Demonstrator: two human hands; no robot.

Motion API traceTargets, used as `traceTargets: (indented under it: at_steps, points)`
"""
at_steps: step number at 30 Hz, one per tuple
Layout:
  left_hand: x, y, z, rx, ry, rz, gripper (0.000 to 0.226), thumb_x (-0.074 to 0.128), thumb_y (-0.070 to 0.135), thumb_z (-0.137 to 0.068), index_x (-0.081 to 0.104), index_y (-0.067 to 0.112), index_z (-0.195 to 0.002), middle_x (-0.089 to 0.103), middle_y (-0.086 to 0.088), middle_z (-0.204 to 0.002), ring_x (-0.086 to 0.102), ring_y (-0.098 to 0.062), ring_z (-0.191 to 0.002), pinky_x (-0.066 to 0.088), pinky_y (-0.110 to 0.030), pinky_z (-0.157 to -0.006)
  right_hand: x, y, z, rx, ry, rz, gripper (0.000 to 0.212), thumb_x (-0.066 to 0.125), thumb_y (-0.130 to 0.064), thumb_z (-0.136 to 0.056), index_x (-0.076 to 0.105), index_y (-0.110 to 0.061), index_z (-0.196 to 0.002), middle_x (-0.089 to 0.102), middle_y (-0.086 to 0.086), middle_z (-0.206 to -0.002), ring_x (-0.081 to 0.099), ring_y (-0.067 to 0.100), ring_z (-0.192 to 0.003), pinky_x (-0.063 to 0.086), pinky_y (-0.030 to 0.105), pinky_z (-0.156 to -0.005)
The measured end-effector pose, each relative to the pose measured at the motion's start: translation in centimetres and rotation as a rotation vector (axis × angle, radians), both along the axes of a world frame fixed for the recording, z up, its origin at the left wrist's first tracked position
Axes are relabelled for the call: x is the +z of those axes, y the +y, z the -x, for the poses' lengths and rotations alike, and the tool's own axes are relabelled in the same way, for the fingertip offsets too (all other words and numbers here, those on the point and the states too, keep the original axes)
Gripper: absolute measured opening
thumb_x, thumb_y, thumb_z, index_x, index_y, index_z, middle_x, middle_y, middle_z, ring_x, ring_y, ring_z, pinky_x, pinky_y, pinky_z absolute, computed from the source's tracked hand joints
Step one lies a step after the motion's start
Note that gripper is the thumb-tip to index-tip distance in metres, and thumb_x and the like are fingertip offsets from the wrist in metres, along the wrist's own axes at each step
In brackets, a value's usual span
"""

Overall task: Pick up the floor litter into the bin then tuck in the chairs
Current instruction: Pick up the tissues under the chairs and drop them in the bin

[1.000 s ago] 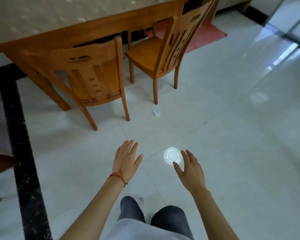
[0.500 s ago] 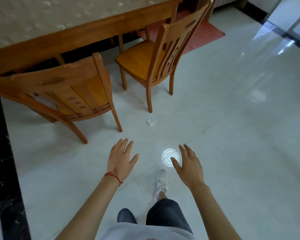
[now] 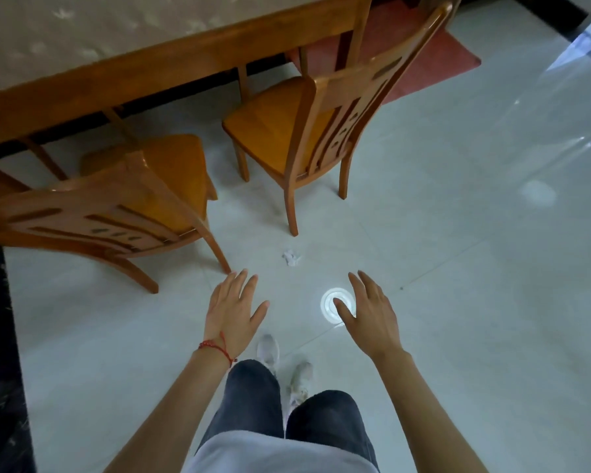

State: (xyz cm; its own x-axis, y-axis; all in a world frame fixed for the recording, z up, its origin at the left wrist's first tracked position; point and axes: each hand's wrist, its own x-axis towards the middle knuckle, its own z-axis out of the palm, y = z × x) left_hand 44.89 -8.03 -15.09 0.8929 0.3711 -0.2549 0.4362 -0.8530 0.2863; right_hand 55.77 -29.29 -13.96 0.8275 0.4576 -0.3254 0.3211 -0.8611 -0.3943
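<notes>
A small crumpled white paper scrap (image 3: pixel 291 258) lies on the pale tiled floor between two wooden chairs. The left chair (image 3: pixel 110 213) and the right chair (image 3: pixel 325 131) both stand pulled out from the wooden table (image 3: pixel 157 63). My left hand (image 3: pixel 234 310) hovers with fingers spread, below and left of the scrap. My right hand (image 3: pixel 372 314) is held out the same way, below and right of it. Both hands hold nothing. No bin is in view.
A bright round reflection of a ceiling light (image 3: pixel 331 303) shines on the floor beside my right thumb. A red mat (image 3: pixel 434 52) lies behind the right chair. A black tile strip (image 3: pixel 0 353) runs along the left. My white shoes (image 3: pixel 268 349) are below.
I have stepped forward, so the chairs and the paper scrap are closer and lower in view. Both hands stay spread and empty.
</notes>
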Motion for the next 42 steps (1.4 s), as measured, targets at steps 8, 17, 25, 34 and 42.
traceTargets:
  at_steps: [8,17,25,34,42]
  points:
    - [-3.4,3.2,-7.3,-0.121,0.036,0.009,0.057,0.046,0.043,-0.09,0.039,0.009,-0.136,0.039,-0.014,-0.144,0.03,-0.031,-0.136,0.028,-0.042,-0.109,-2.9,2.4,-5.1,-0.084,0.035,0.011,0.059,0.041,-0.044,-0.093,0.029,-0.015,-0.142,0.028,0.007,-0.151,0.028,0.023,-0.138,0.027,0.036,-0.111]
    - [-7.7,6.0,-13.1,-0.112,0.048,0.039,0.067,0.03,0.052,-0.086,0.046,0.006,-0.131,0.046,-0.017,-0.138,0.037,-0.034,-0.131,0.031,-0.043,-0.106,-6.3,4.8,-10.3,-0.086,0.054,-0.004,0.061,0.039,-0.048,-0.09,0.033,-0.013,-0.14,0.033,0.01,-0.149,0.032,0.027,-0.136,0.033,0.039,-0.107]
    - [-15.8,5.6,-17.6,-0.097,0.036,0.079,0.07,0.024,0.052,-0.085,0.043,0.005,-0.132,0.043,-0.017,-0.14,0.033,-0.034,-0.133,0.027,-0.042,-0.109,-14.5,5.8,-15.9,0.012,0.061,0.006,0.057,0.045,-0.041,-0.092,0.032,-0.013,-0.14,0.031,0.01,-0.149,0.034,0.028,-0.134,0.035,0.04,-0.105]
    - [-30.9,6.9,-20.4,-0.059,0.036,0.113,0.072,0.02,0.051,-0.083,0.045,0.004,-0.131,0.044,-0.018,-0.139,0.034,-0.033,-0.133,0.028,-0.042,-0.108,-30.1,7.4,-20.8,0.142,0.076,0.011,0.058,0.047,-0.041,-0.091,0.034,-0.013,-0.14,0.032,0.011,-0.149,0.035,0.029,-0.133,0.034,0.04,-0.105]
    - [-45.6,9.0,-21.9,-0.075,0.046,0.089,0.07,0.022,0.049,-0.083,0.048,0.003,-0.129,0.046,-0.019,-0.137,0.037,-0.033,-0.131,0.029,-0.042,-0.107,-45.1,8.6,-23.6,0.3,0.062,0.012,0.057,0.048,-0.038,-0.092,0.034,-0.012,-0.14,0.032,0.012,-0.149,0.034,0.028,-0.134,0.033,0.039,-0.105]
